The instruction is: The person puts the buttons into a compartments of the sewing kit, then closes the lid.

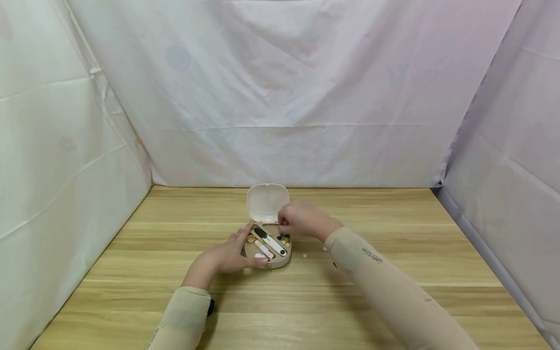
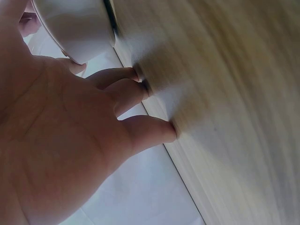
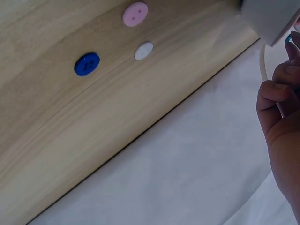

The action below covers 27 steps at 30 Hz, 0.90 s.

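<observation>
A small cream sewing box [image 1: 280,262] stands on the table with its lid [image 1: 268,199] raised at the back. Inside lie a long black-and-white tool [image 1: 274,244], a gold round piece [image 1: 251,238], a patterned strip [image 1: 264,249] and several small buttons [image 1: 286,241]. My left hand [image 1: 227,255] holds the box by its left side, thumb at the front and index finger toward the back; the other fingertips rest on the table. Over the right compartment, my right hand [image 1: 304,218] pinches a small teal button [image 3: 288,39], mostly hidden by the fingers.
On the wooden table [image 1: 372,209], right of the box, lie a blue button [image 3: 87,64], a pink button [image 3: 135,14] and a white button [image 3: 143,50]. White cloth [image 1: 284,97] hangs behind the table and along both sides.
</observation>
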Motion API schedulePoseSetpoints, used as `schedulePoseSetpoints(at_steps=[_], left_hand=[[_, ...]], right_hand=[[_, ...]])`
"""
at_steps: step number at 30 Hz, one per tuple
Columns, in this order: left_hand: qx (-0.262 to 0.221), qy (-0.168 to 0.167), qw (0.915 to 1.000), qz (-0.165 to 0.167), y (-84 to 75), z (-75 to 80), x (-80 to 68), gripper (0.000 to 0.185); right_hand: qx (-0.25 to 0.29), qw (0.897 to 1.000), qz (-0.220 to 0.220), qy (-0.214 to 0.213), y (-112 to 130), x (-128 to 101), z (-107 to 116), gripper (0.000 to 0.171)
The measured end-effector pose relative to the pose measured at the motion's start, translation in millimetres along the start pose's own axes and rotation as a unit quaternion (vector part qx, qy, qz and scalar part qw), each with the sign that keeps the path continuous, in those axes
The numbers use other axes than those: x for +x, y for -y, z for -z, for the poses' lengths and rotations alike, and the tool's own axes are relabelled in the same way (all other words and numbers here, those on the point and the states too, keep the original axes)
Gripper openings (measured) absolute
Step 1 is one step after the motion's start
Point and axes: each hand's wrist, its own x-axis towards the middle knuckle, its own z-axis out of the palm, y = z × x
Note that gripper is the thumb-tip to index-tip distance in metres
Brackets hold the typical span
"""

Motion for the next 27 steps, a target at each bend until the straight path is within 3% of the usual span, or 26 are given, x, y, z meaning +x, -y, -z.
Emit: schedulePoseSetpoints(at_steps=[13,27], left_hand=[[0.001,0.001,1.0000,-0.003,-1.2,0.8,-0.5,0.125],[-0.006,0.001,1.0000,-0.003,-3.0,1.8,-2.9,0.125]], right_hand=[[-0.014,1.000,0.009,-0.003,0.6,4.8,-8.9,0.010],[-0.017,1.000,-0.001,0.001,-11.1,-18.8,13.1,0.014]])
